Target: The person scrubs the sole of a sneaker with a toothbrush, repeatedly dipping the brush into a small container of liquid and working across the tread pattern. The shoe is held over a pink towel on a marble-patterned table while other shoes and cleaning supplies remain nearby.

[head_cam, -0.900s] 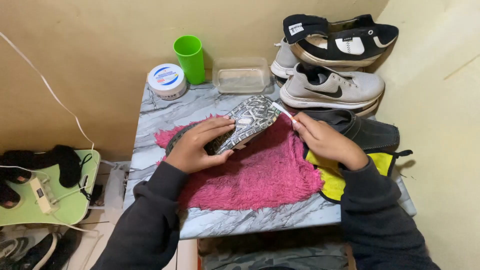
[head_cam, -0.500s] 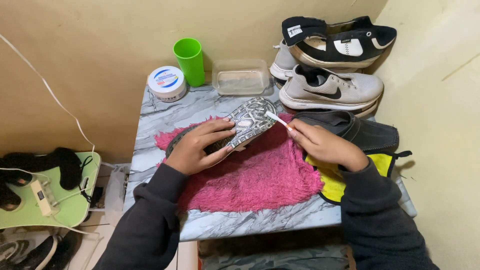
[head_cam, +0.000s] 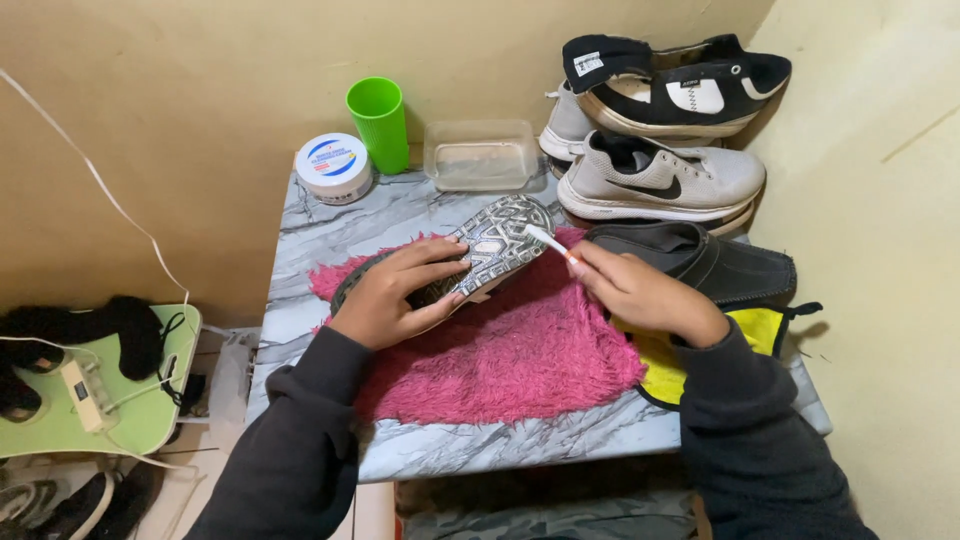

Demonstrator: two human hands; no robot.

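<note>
On the pink towel, your left hand clamps the upturned shoe; keep it pinned while your right hand, closed on the brush, scrubs toward 11 o'clock.

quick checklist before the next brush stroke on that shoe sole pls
1. Shoe held sole up by left hand: ok.
2. Brush gripped in right hand, its tip at the sole's front end: ok.
3. Pink towel lies under the shoe on the marble table: ok.
4. Clear tub within reach behind the shoe: ok; whether it holds water: cannot tell.
5. White jar has its lid on: not ok if cleaner is needed.
6. Bristles wet or loaded: cannot tell.
</note>
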